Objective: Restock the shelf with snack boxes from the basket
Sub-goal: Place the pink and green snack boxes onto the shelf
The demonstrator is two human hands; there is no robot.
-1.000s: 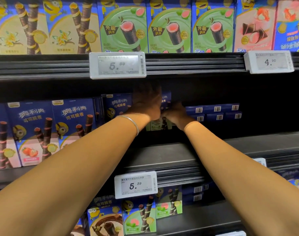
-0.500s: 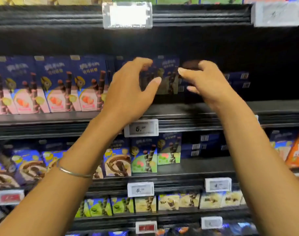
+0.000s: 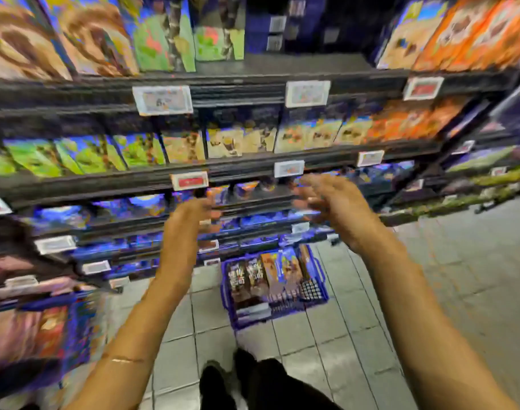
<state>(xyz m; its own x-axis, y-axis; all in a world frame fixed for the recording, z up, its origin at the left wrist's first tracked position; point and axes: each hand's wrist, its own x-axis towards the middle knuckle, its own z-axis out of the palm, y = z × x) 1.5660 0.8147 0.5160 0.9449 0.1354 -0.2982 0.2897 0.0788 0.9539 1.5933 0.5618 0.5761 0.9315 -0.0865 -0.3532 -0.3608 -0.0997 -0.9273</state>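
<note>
Shop shelves [image 3: 247, 170] stacked with colourful boxes are seen across the upper half of the frame, with white and red price tags [image 3: 162, 99] clipped to their edges; the whole view is smeared by motion. Grey floor tiles [image 3: 312, 350] are seen in the lower half.

A blue basket [image 3: 229, 309] is set on the tiles just below the centre of the frame, close to the foot of the shelves. Snack boxes [image 3: 278, 270] are packed upright in it, side by side.

Both arms are stretched forward above the floor. The left hand [image 3: 190, 220] is held at centre frame, the right hand [image 3: 332, 205] to its right and slightly higher. Nothing is gripped by either; the fingers appear loose and spread, though their detail is blurred. The basket lies below and between the two hands, well apart from both and untouched.

A thin bracelet [image 3: 125, 359] is worn on the left forearm at lower left. Dark shoes [image 3: 220, 377] are seen at the bottom edge.
</note>
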